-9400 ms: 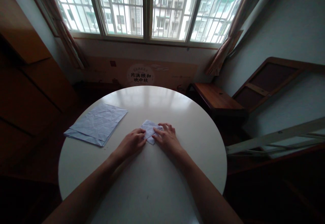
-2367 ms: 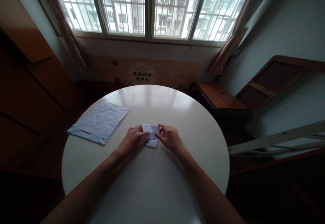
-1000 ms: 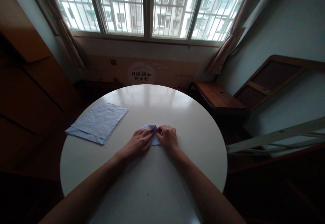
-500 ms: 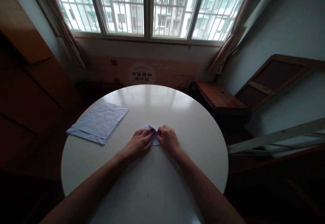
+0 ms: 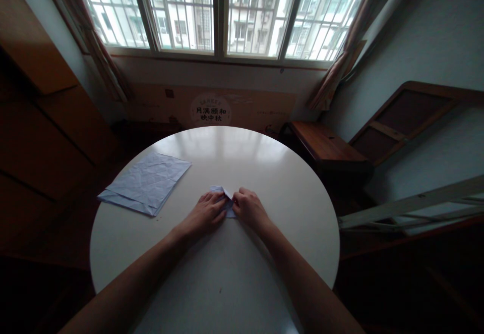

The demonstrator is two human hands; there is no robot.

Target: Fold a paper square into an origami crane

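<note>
Already folded small, the paper lies central on the table; my left hand spreads over it, my right hand pinches its raised flap, a fold I judge unfinished.

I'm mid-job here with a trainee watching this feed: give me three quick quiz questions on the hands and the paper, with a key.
1. Multiple choice: what are the left hand and the right hand both touching?
A) A curtain
B) The small folded paper
C) The wooden bench

2. True or false: the larger creased paper lies on the wooden bench.

3. Short answer: which hand is nearer to the larger creased paper?

Key:
1. B.
2. False; it lies on the white table.
3. The left hand.
</note>
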